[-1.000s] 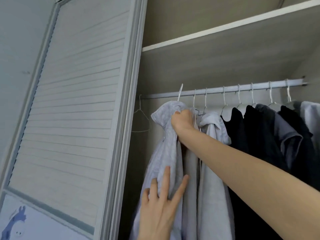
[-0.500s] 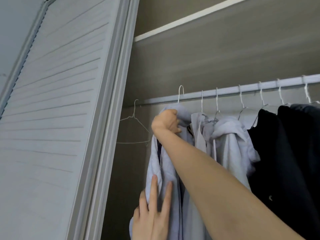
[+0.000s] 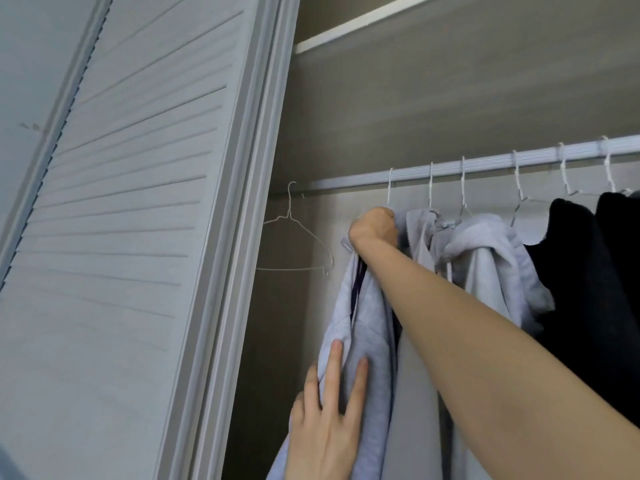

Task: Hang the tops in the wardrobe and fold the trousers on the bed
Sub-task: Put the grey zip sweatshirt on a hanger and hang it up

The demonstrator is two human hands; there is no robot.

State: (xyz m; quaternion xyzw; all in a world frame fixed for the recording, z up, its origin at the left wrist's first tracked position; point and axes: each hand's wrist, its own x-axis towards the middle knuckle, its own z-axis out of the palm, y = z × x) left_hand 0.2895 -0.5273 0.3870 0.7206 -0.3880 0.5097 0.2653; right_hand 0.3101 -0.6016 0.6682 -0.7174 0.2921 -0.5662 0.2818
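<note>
**Pale hoodie held at the rail**

The right hand (image 3: 374, 226) is curled tight around the collar of a pale grey hoodie (image 3: 367, 327), its grip full of cloth just under the white hook of a hanger (image 3: 389, 187) that sits over the rail (image 3: 485, 166). The right forearm runs up from the lower right corner across the front of the hanging clothes. The left hand (image 3: 325, 427) lies flat against the lower front of the same hoodie, fingers straight and spread, pressing the cloth; its thumb is hidden behind the fabric edge, so the grip there is wide, not closed. The hoodie hangs at the left end of the row, a dark lining or strip showing in its open front.

Right of it, touching, hang a light grey top (image 3: 420, 244) and a white hooded top (image 3: 491, 265), each on a white hanger. Further right are black tops (image 3: 588, 271), reaching the frame edge. An empty wire hanger (image 3: 294, 244) hangs alone at the far left of the rail, apart from the hoodie. A shelf (image 3: 363, 20) runs above. The white louvred door (image 3: 121, 220) stands at the left.
</note>
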